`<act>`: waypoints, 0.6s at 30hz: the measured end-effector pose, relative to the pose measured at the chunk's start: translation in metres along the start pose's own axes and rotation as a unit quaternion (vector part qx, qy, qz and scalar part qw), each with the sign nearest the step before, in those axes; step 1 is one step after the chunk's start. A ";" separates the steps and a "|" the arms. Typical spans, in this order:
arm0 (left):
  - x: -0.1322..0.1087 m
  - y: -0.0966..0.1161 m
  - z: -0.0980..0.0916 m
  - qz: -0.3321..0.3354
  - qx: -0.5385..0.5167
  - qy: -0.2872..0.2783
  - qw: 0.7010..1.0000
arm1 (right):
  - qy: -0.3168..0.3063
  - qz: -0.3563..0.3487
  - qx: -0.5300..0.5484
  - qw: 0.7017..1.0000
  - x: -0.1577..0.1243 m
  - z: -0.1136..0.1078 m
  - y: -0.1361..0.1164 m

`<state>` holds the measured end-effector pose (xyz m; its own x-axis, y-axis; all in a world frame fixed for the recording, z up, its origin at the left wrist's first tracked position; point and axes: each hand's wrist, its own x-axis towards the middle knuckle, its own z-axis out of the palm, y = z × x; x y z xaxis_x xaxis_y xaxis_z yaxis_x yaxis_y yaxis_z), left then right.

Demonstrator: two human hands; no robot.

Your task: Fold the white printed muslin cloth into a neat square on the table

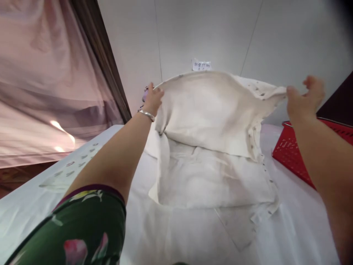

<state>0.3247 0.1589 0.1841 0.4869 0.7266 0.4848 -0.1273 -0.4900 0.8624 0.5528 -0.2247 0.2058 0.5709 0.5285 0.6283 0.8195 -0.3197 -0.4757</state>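
Note:
A cream-white cloth [206, 110] with small dark prints along its right edge is lifted off the table in front of me. Its far part stands up in a broad curve, while the near part lies spread on the table, with a fold between them. My left hand [153, 99], a silver bangle on its wrist, is closed on the cloth's upper left corner. At the upper right corner my right hand [306, 97] pinches the edge between thumb and bent fingers. Whether the cloth is a garment or a cover I cannot tell.
A red perforated plastic basket [292, 154] stands on the right, partly behind my right forearm. On the left of the white-covered table [143, 228] lies a pale printed cloth [74, 165]. A pink curtain [41, 81] hangs at left. A small handwritten label [201, 66] is on the wall.

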 end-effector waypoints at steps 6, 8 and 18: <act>-0.108 -0.062 0.015 0.090 0.248 -0.263 0.928 | -0.203 -0.006 -0.017 0.979 -0.123 0.058 0.010; -0.161 -0.096 0.000 0.099 0.332 -0.337 0.875 | -0.316 0.029 0.018 0.948 -0.190 0.080 0.015; -0.204 -0.137 -0.012 -0.027 0.453 -0.250 0.855 | -0.292 -0.136 -0.068 0.944 -0.343 0.098 0.006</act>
<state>0.2322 0.0836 -0.0316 0.8082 0.5745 0.1296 0.5188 -0.7986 0.3052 0.3570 -0.3310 -0.0724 0.2452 0.9367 0.2501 0.9536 -0.1865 -0.2364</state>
